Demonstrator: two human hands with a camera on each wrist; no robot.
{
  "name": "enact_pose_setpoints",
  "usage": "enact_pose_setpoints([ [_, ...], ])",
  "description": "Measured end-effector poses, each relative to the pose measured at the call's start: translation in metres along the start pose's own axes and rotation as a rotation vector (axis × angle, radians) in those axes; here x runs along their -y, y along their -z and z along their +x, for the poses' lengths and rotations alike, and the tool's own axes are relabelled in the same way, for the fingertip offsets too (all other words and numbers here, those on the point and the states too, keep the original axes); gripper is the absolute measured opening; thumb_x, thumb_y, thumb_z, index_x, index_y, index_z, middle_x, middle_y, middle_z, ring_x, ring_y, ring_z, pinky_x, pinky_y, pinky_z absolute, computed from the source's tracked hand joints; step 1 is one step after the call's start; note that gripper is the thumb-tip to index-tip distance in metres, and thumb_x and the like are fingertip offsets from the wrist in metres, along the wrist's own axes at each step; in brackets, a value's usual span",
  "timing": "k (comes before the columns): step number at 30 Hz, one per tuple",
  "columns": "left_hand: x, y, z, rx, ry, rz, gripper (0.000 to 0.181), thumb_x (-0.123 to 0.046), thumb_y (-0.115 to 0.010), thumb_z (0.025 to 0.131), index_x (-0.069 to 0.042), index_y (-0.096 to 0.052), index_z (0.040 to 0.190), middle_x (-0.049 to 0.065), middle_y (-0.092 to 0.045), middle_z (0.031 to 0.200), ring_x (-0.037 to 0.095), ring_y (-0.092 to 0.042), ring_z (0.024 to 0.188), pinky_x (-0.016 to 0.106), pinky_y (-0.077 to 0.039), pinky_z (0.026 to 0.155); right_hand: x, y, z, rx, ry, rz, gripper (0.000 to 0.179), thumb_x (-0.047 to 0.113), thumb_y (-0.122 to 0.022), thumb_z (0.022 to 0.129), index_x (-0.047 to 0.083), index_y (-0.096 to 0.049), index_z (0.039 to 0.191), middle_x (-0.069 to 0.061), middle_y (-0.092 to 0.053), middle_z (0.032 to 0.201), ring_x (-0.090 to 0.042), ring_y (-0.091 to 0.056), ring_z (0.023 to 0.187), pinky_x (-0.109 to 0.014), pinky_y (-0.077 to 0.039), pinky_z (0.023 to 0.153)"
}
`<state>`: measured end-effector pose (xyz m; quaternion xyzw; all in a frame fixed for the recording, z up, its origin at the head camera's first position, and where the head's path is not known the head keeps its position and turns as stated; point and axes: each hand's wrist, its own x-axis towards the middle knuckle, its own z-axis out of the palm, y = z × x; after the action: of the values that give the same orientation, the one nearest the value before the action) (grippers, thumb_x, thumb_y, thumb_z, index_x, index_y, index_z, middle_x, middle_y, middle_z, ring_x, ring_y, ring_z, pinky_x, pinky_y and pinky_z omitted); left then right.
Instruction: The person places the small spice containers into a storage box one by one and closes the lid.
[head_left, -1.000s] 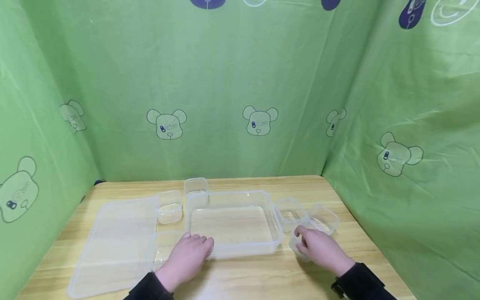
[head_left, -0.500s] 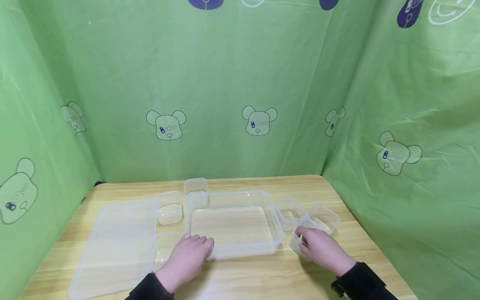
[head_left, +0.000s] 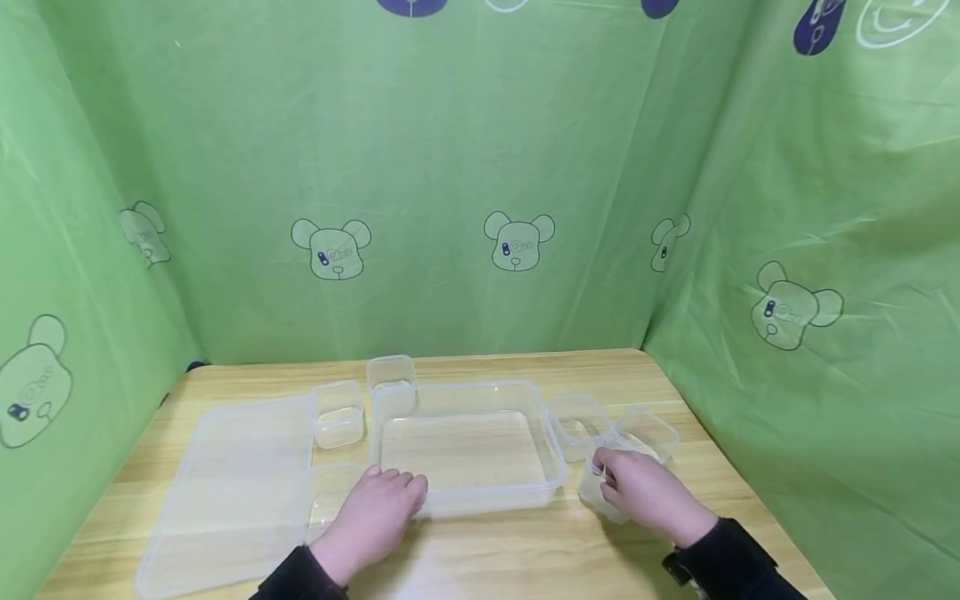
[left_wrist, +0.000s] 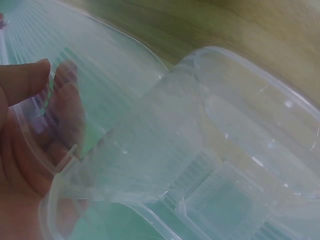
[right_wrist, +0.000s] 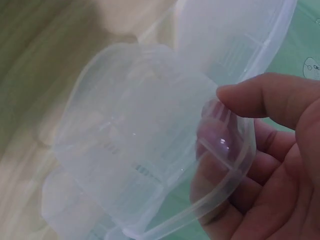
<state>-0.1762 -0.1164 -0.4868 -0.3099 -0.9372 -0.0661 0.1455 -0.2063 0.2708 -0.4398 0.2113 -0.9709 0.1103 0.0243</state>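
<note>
My left hand grips the front left corner of a large clear plastic food container. In the left wrist view, fingers show through its clear wall, with the thumb on the other side. A small clear container fills the middle of that view. At the right, my right hand pinches the rim of another small clear container between thumb and fingers. In the right wrist view, the fingertips show through the wall of this small container.
Two small clear containers, one near and one further right, stand behind my right hand. Left of the large container are more small containers and a flat clear lid. Green cloth walls in the wooden table.
My right hand has shifted slightly right, and the small container in it looks more upright. The left hand and the large container stay in place.
</note>
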Motion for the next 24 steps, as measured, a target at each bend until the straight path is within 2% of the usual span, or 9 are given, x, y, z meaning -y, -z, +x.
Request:
enact_pose_setpoints([
  [5, 0.001, -0.001, 0.000, -0.010, 0.000, 0.005, 0.026, -0.019, -0.074, 0.084, -0.023, -0.049, 0.081, -0.014, -0.047, 0.069, 0.005, -0.038, 0.062, 0.022, -0.026, 0.061, 0.000, 0.007, 0.001, -0.006, 0.028, 0.003, 0.016, 0.002, -0.070, 0.082, 0.013, -0.060, 0.087, 0.011, -0.042, 0.063, -0.004, -0.037, 0.055, -0.024, -0.037, 0.051],
  [13, 0.000, 0.001, 0.000, 0.003, 0.003, 0.003, 0.026, -0.017, -0.074, 0.083, -0.022, -0.049, 0.081, -0.014, -0.047, 0.069, 0.006, -0.038, 0.062, 0.023, -0.026, 0.061, 0.006, 0.022, 0.004, 0.030, 0.046, 0.017, 0.014, 0.002, -0.068, 0.084, 0.013, -0.060, 0.088, 0.010, -0.041, 0.062, -0.004, -0.036, 0.054, -0.023, -0.035, 0.050],
  [24, 0.000, -0.001, 0.001, -0.013, -0.002, 0.024, 0.027, -0.017, -0.076, 0.082, -0.022, -0.049, 0.081, -0.013, -0.048, 0.069, 0.006, -0.038, 0.061, 0.022, -0.026, 0.061, 0.014, 0.049, 0.008, 0.013, 0.105, -0.013, 0.014, 0.002, -0.066, 0.085, 0.014, -0.058, 0.088, 0.010, -0.041, 0.064, -0.004, -0.036, 0.056, -0.024, -0.036, 0.052],
])
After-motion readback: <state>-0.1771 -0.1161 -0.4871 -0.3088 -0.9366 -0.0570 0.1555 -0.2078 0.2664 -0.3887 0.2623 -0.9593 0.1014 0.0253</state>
